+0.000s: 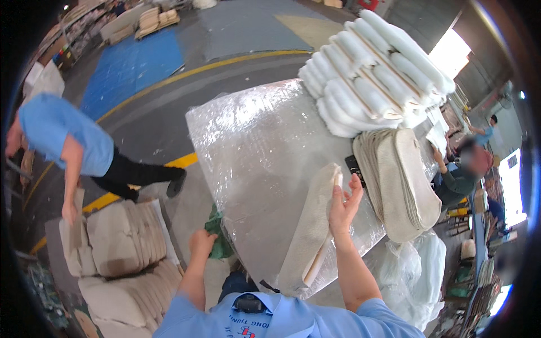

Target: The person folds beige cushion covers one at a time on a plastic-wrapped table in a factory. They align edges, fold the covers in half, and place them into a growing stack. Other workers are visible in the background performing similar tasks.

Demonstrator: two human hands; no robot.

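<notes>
On the plastic-wrapped tabletop [253, 152] lies a long beige fabric piece [307, 231], folded lengthwise, with a pale layer showing along its right edge. My right hand [345, 211] is against the upper right edge of this piece, its thumb and fingers apart and pointing away from me. Off the table's left side, my left hand [202, 243] has curled fingers beside a crumpled green cloth [217, 230]; whether it grips the cloth is unclear. To the right of my right hand sits a stack of beige fabric pieces [403, 180], next to a dark phone-like object [354, 168].
White padding rolls [372, 73] are piled at the table's far right. Bundled beige pieces [124, 236] stand low on the left, where a co-worker [67, 135] bends over them. Clear plastic bags [411, 270] hang at right. Another person [462, 169] is beyond the stack.
</notes>
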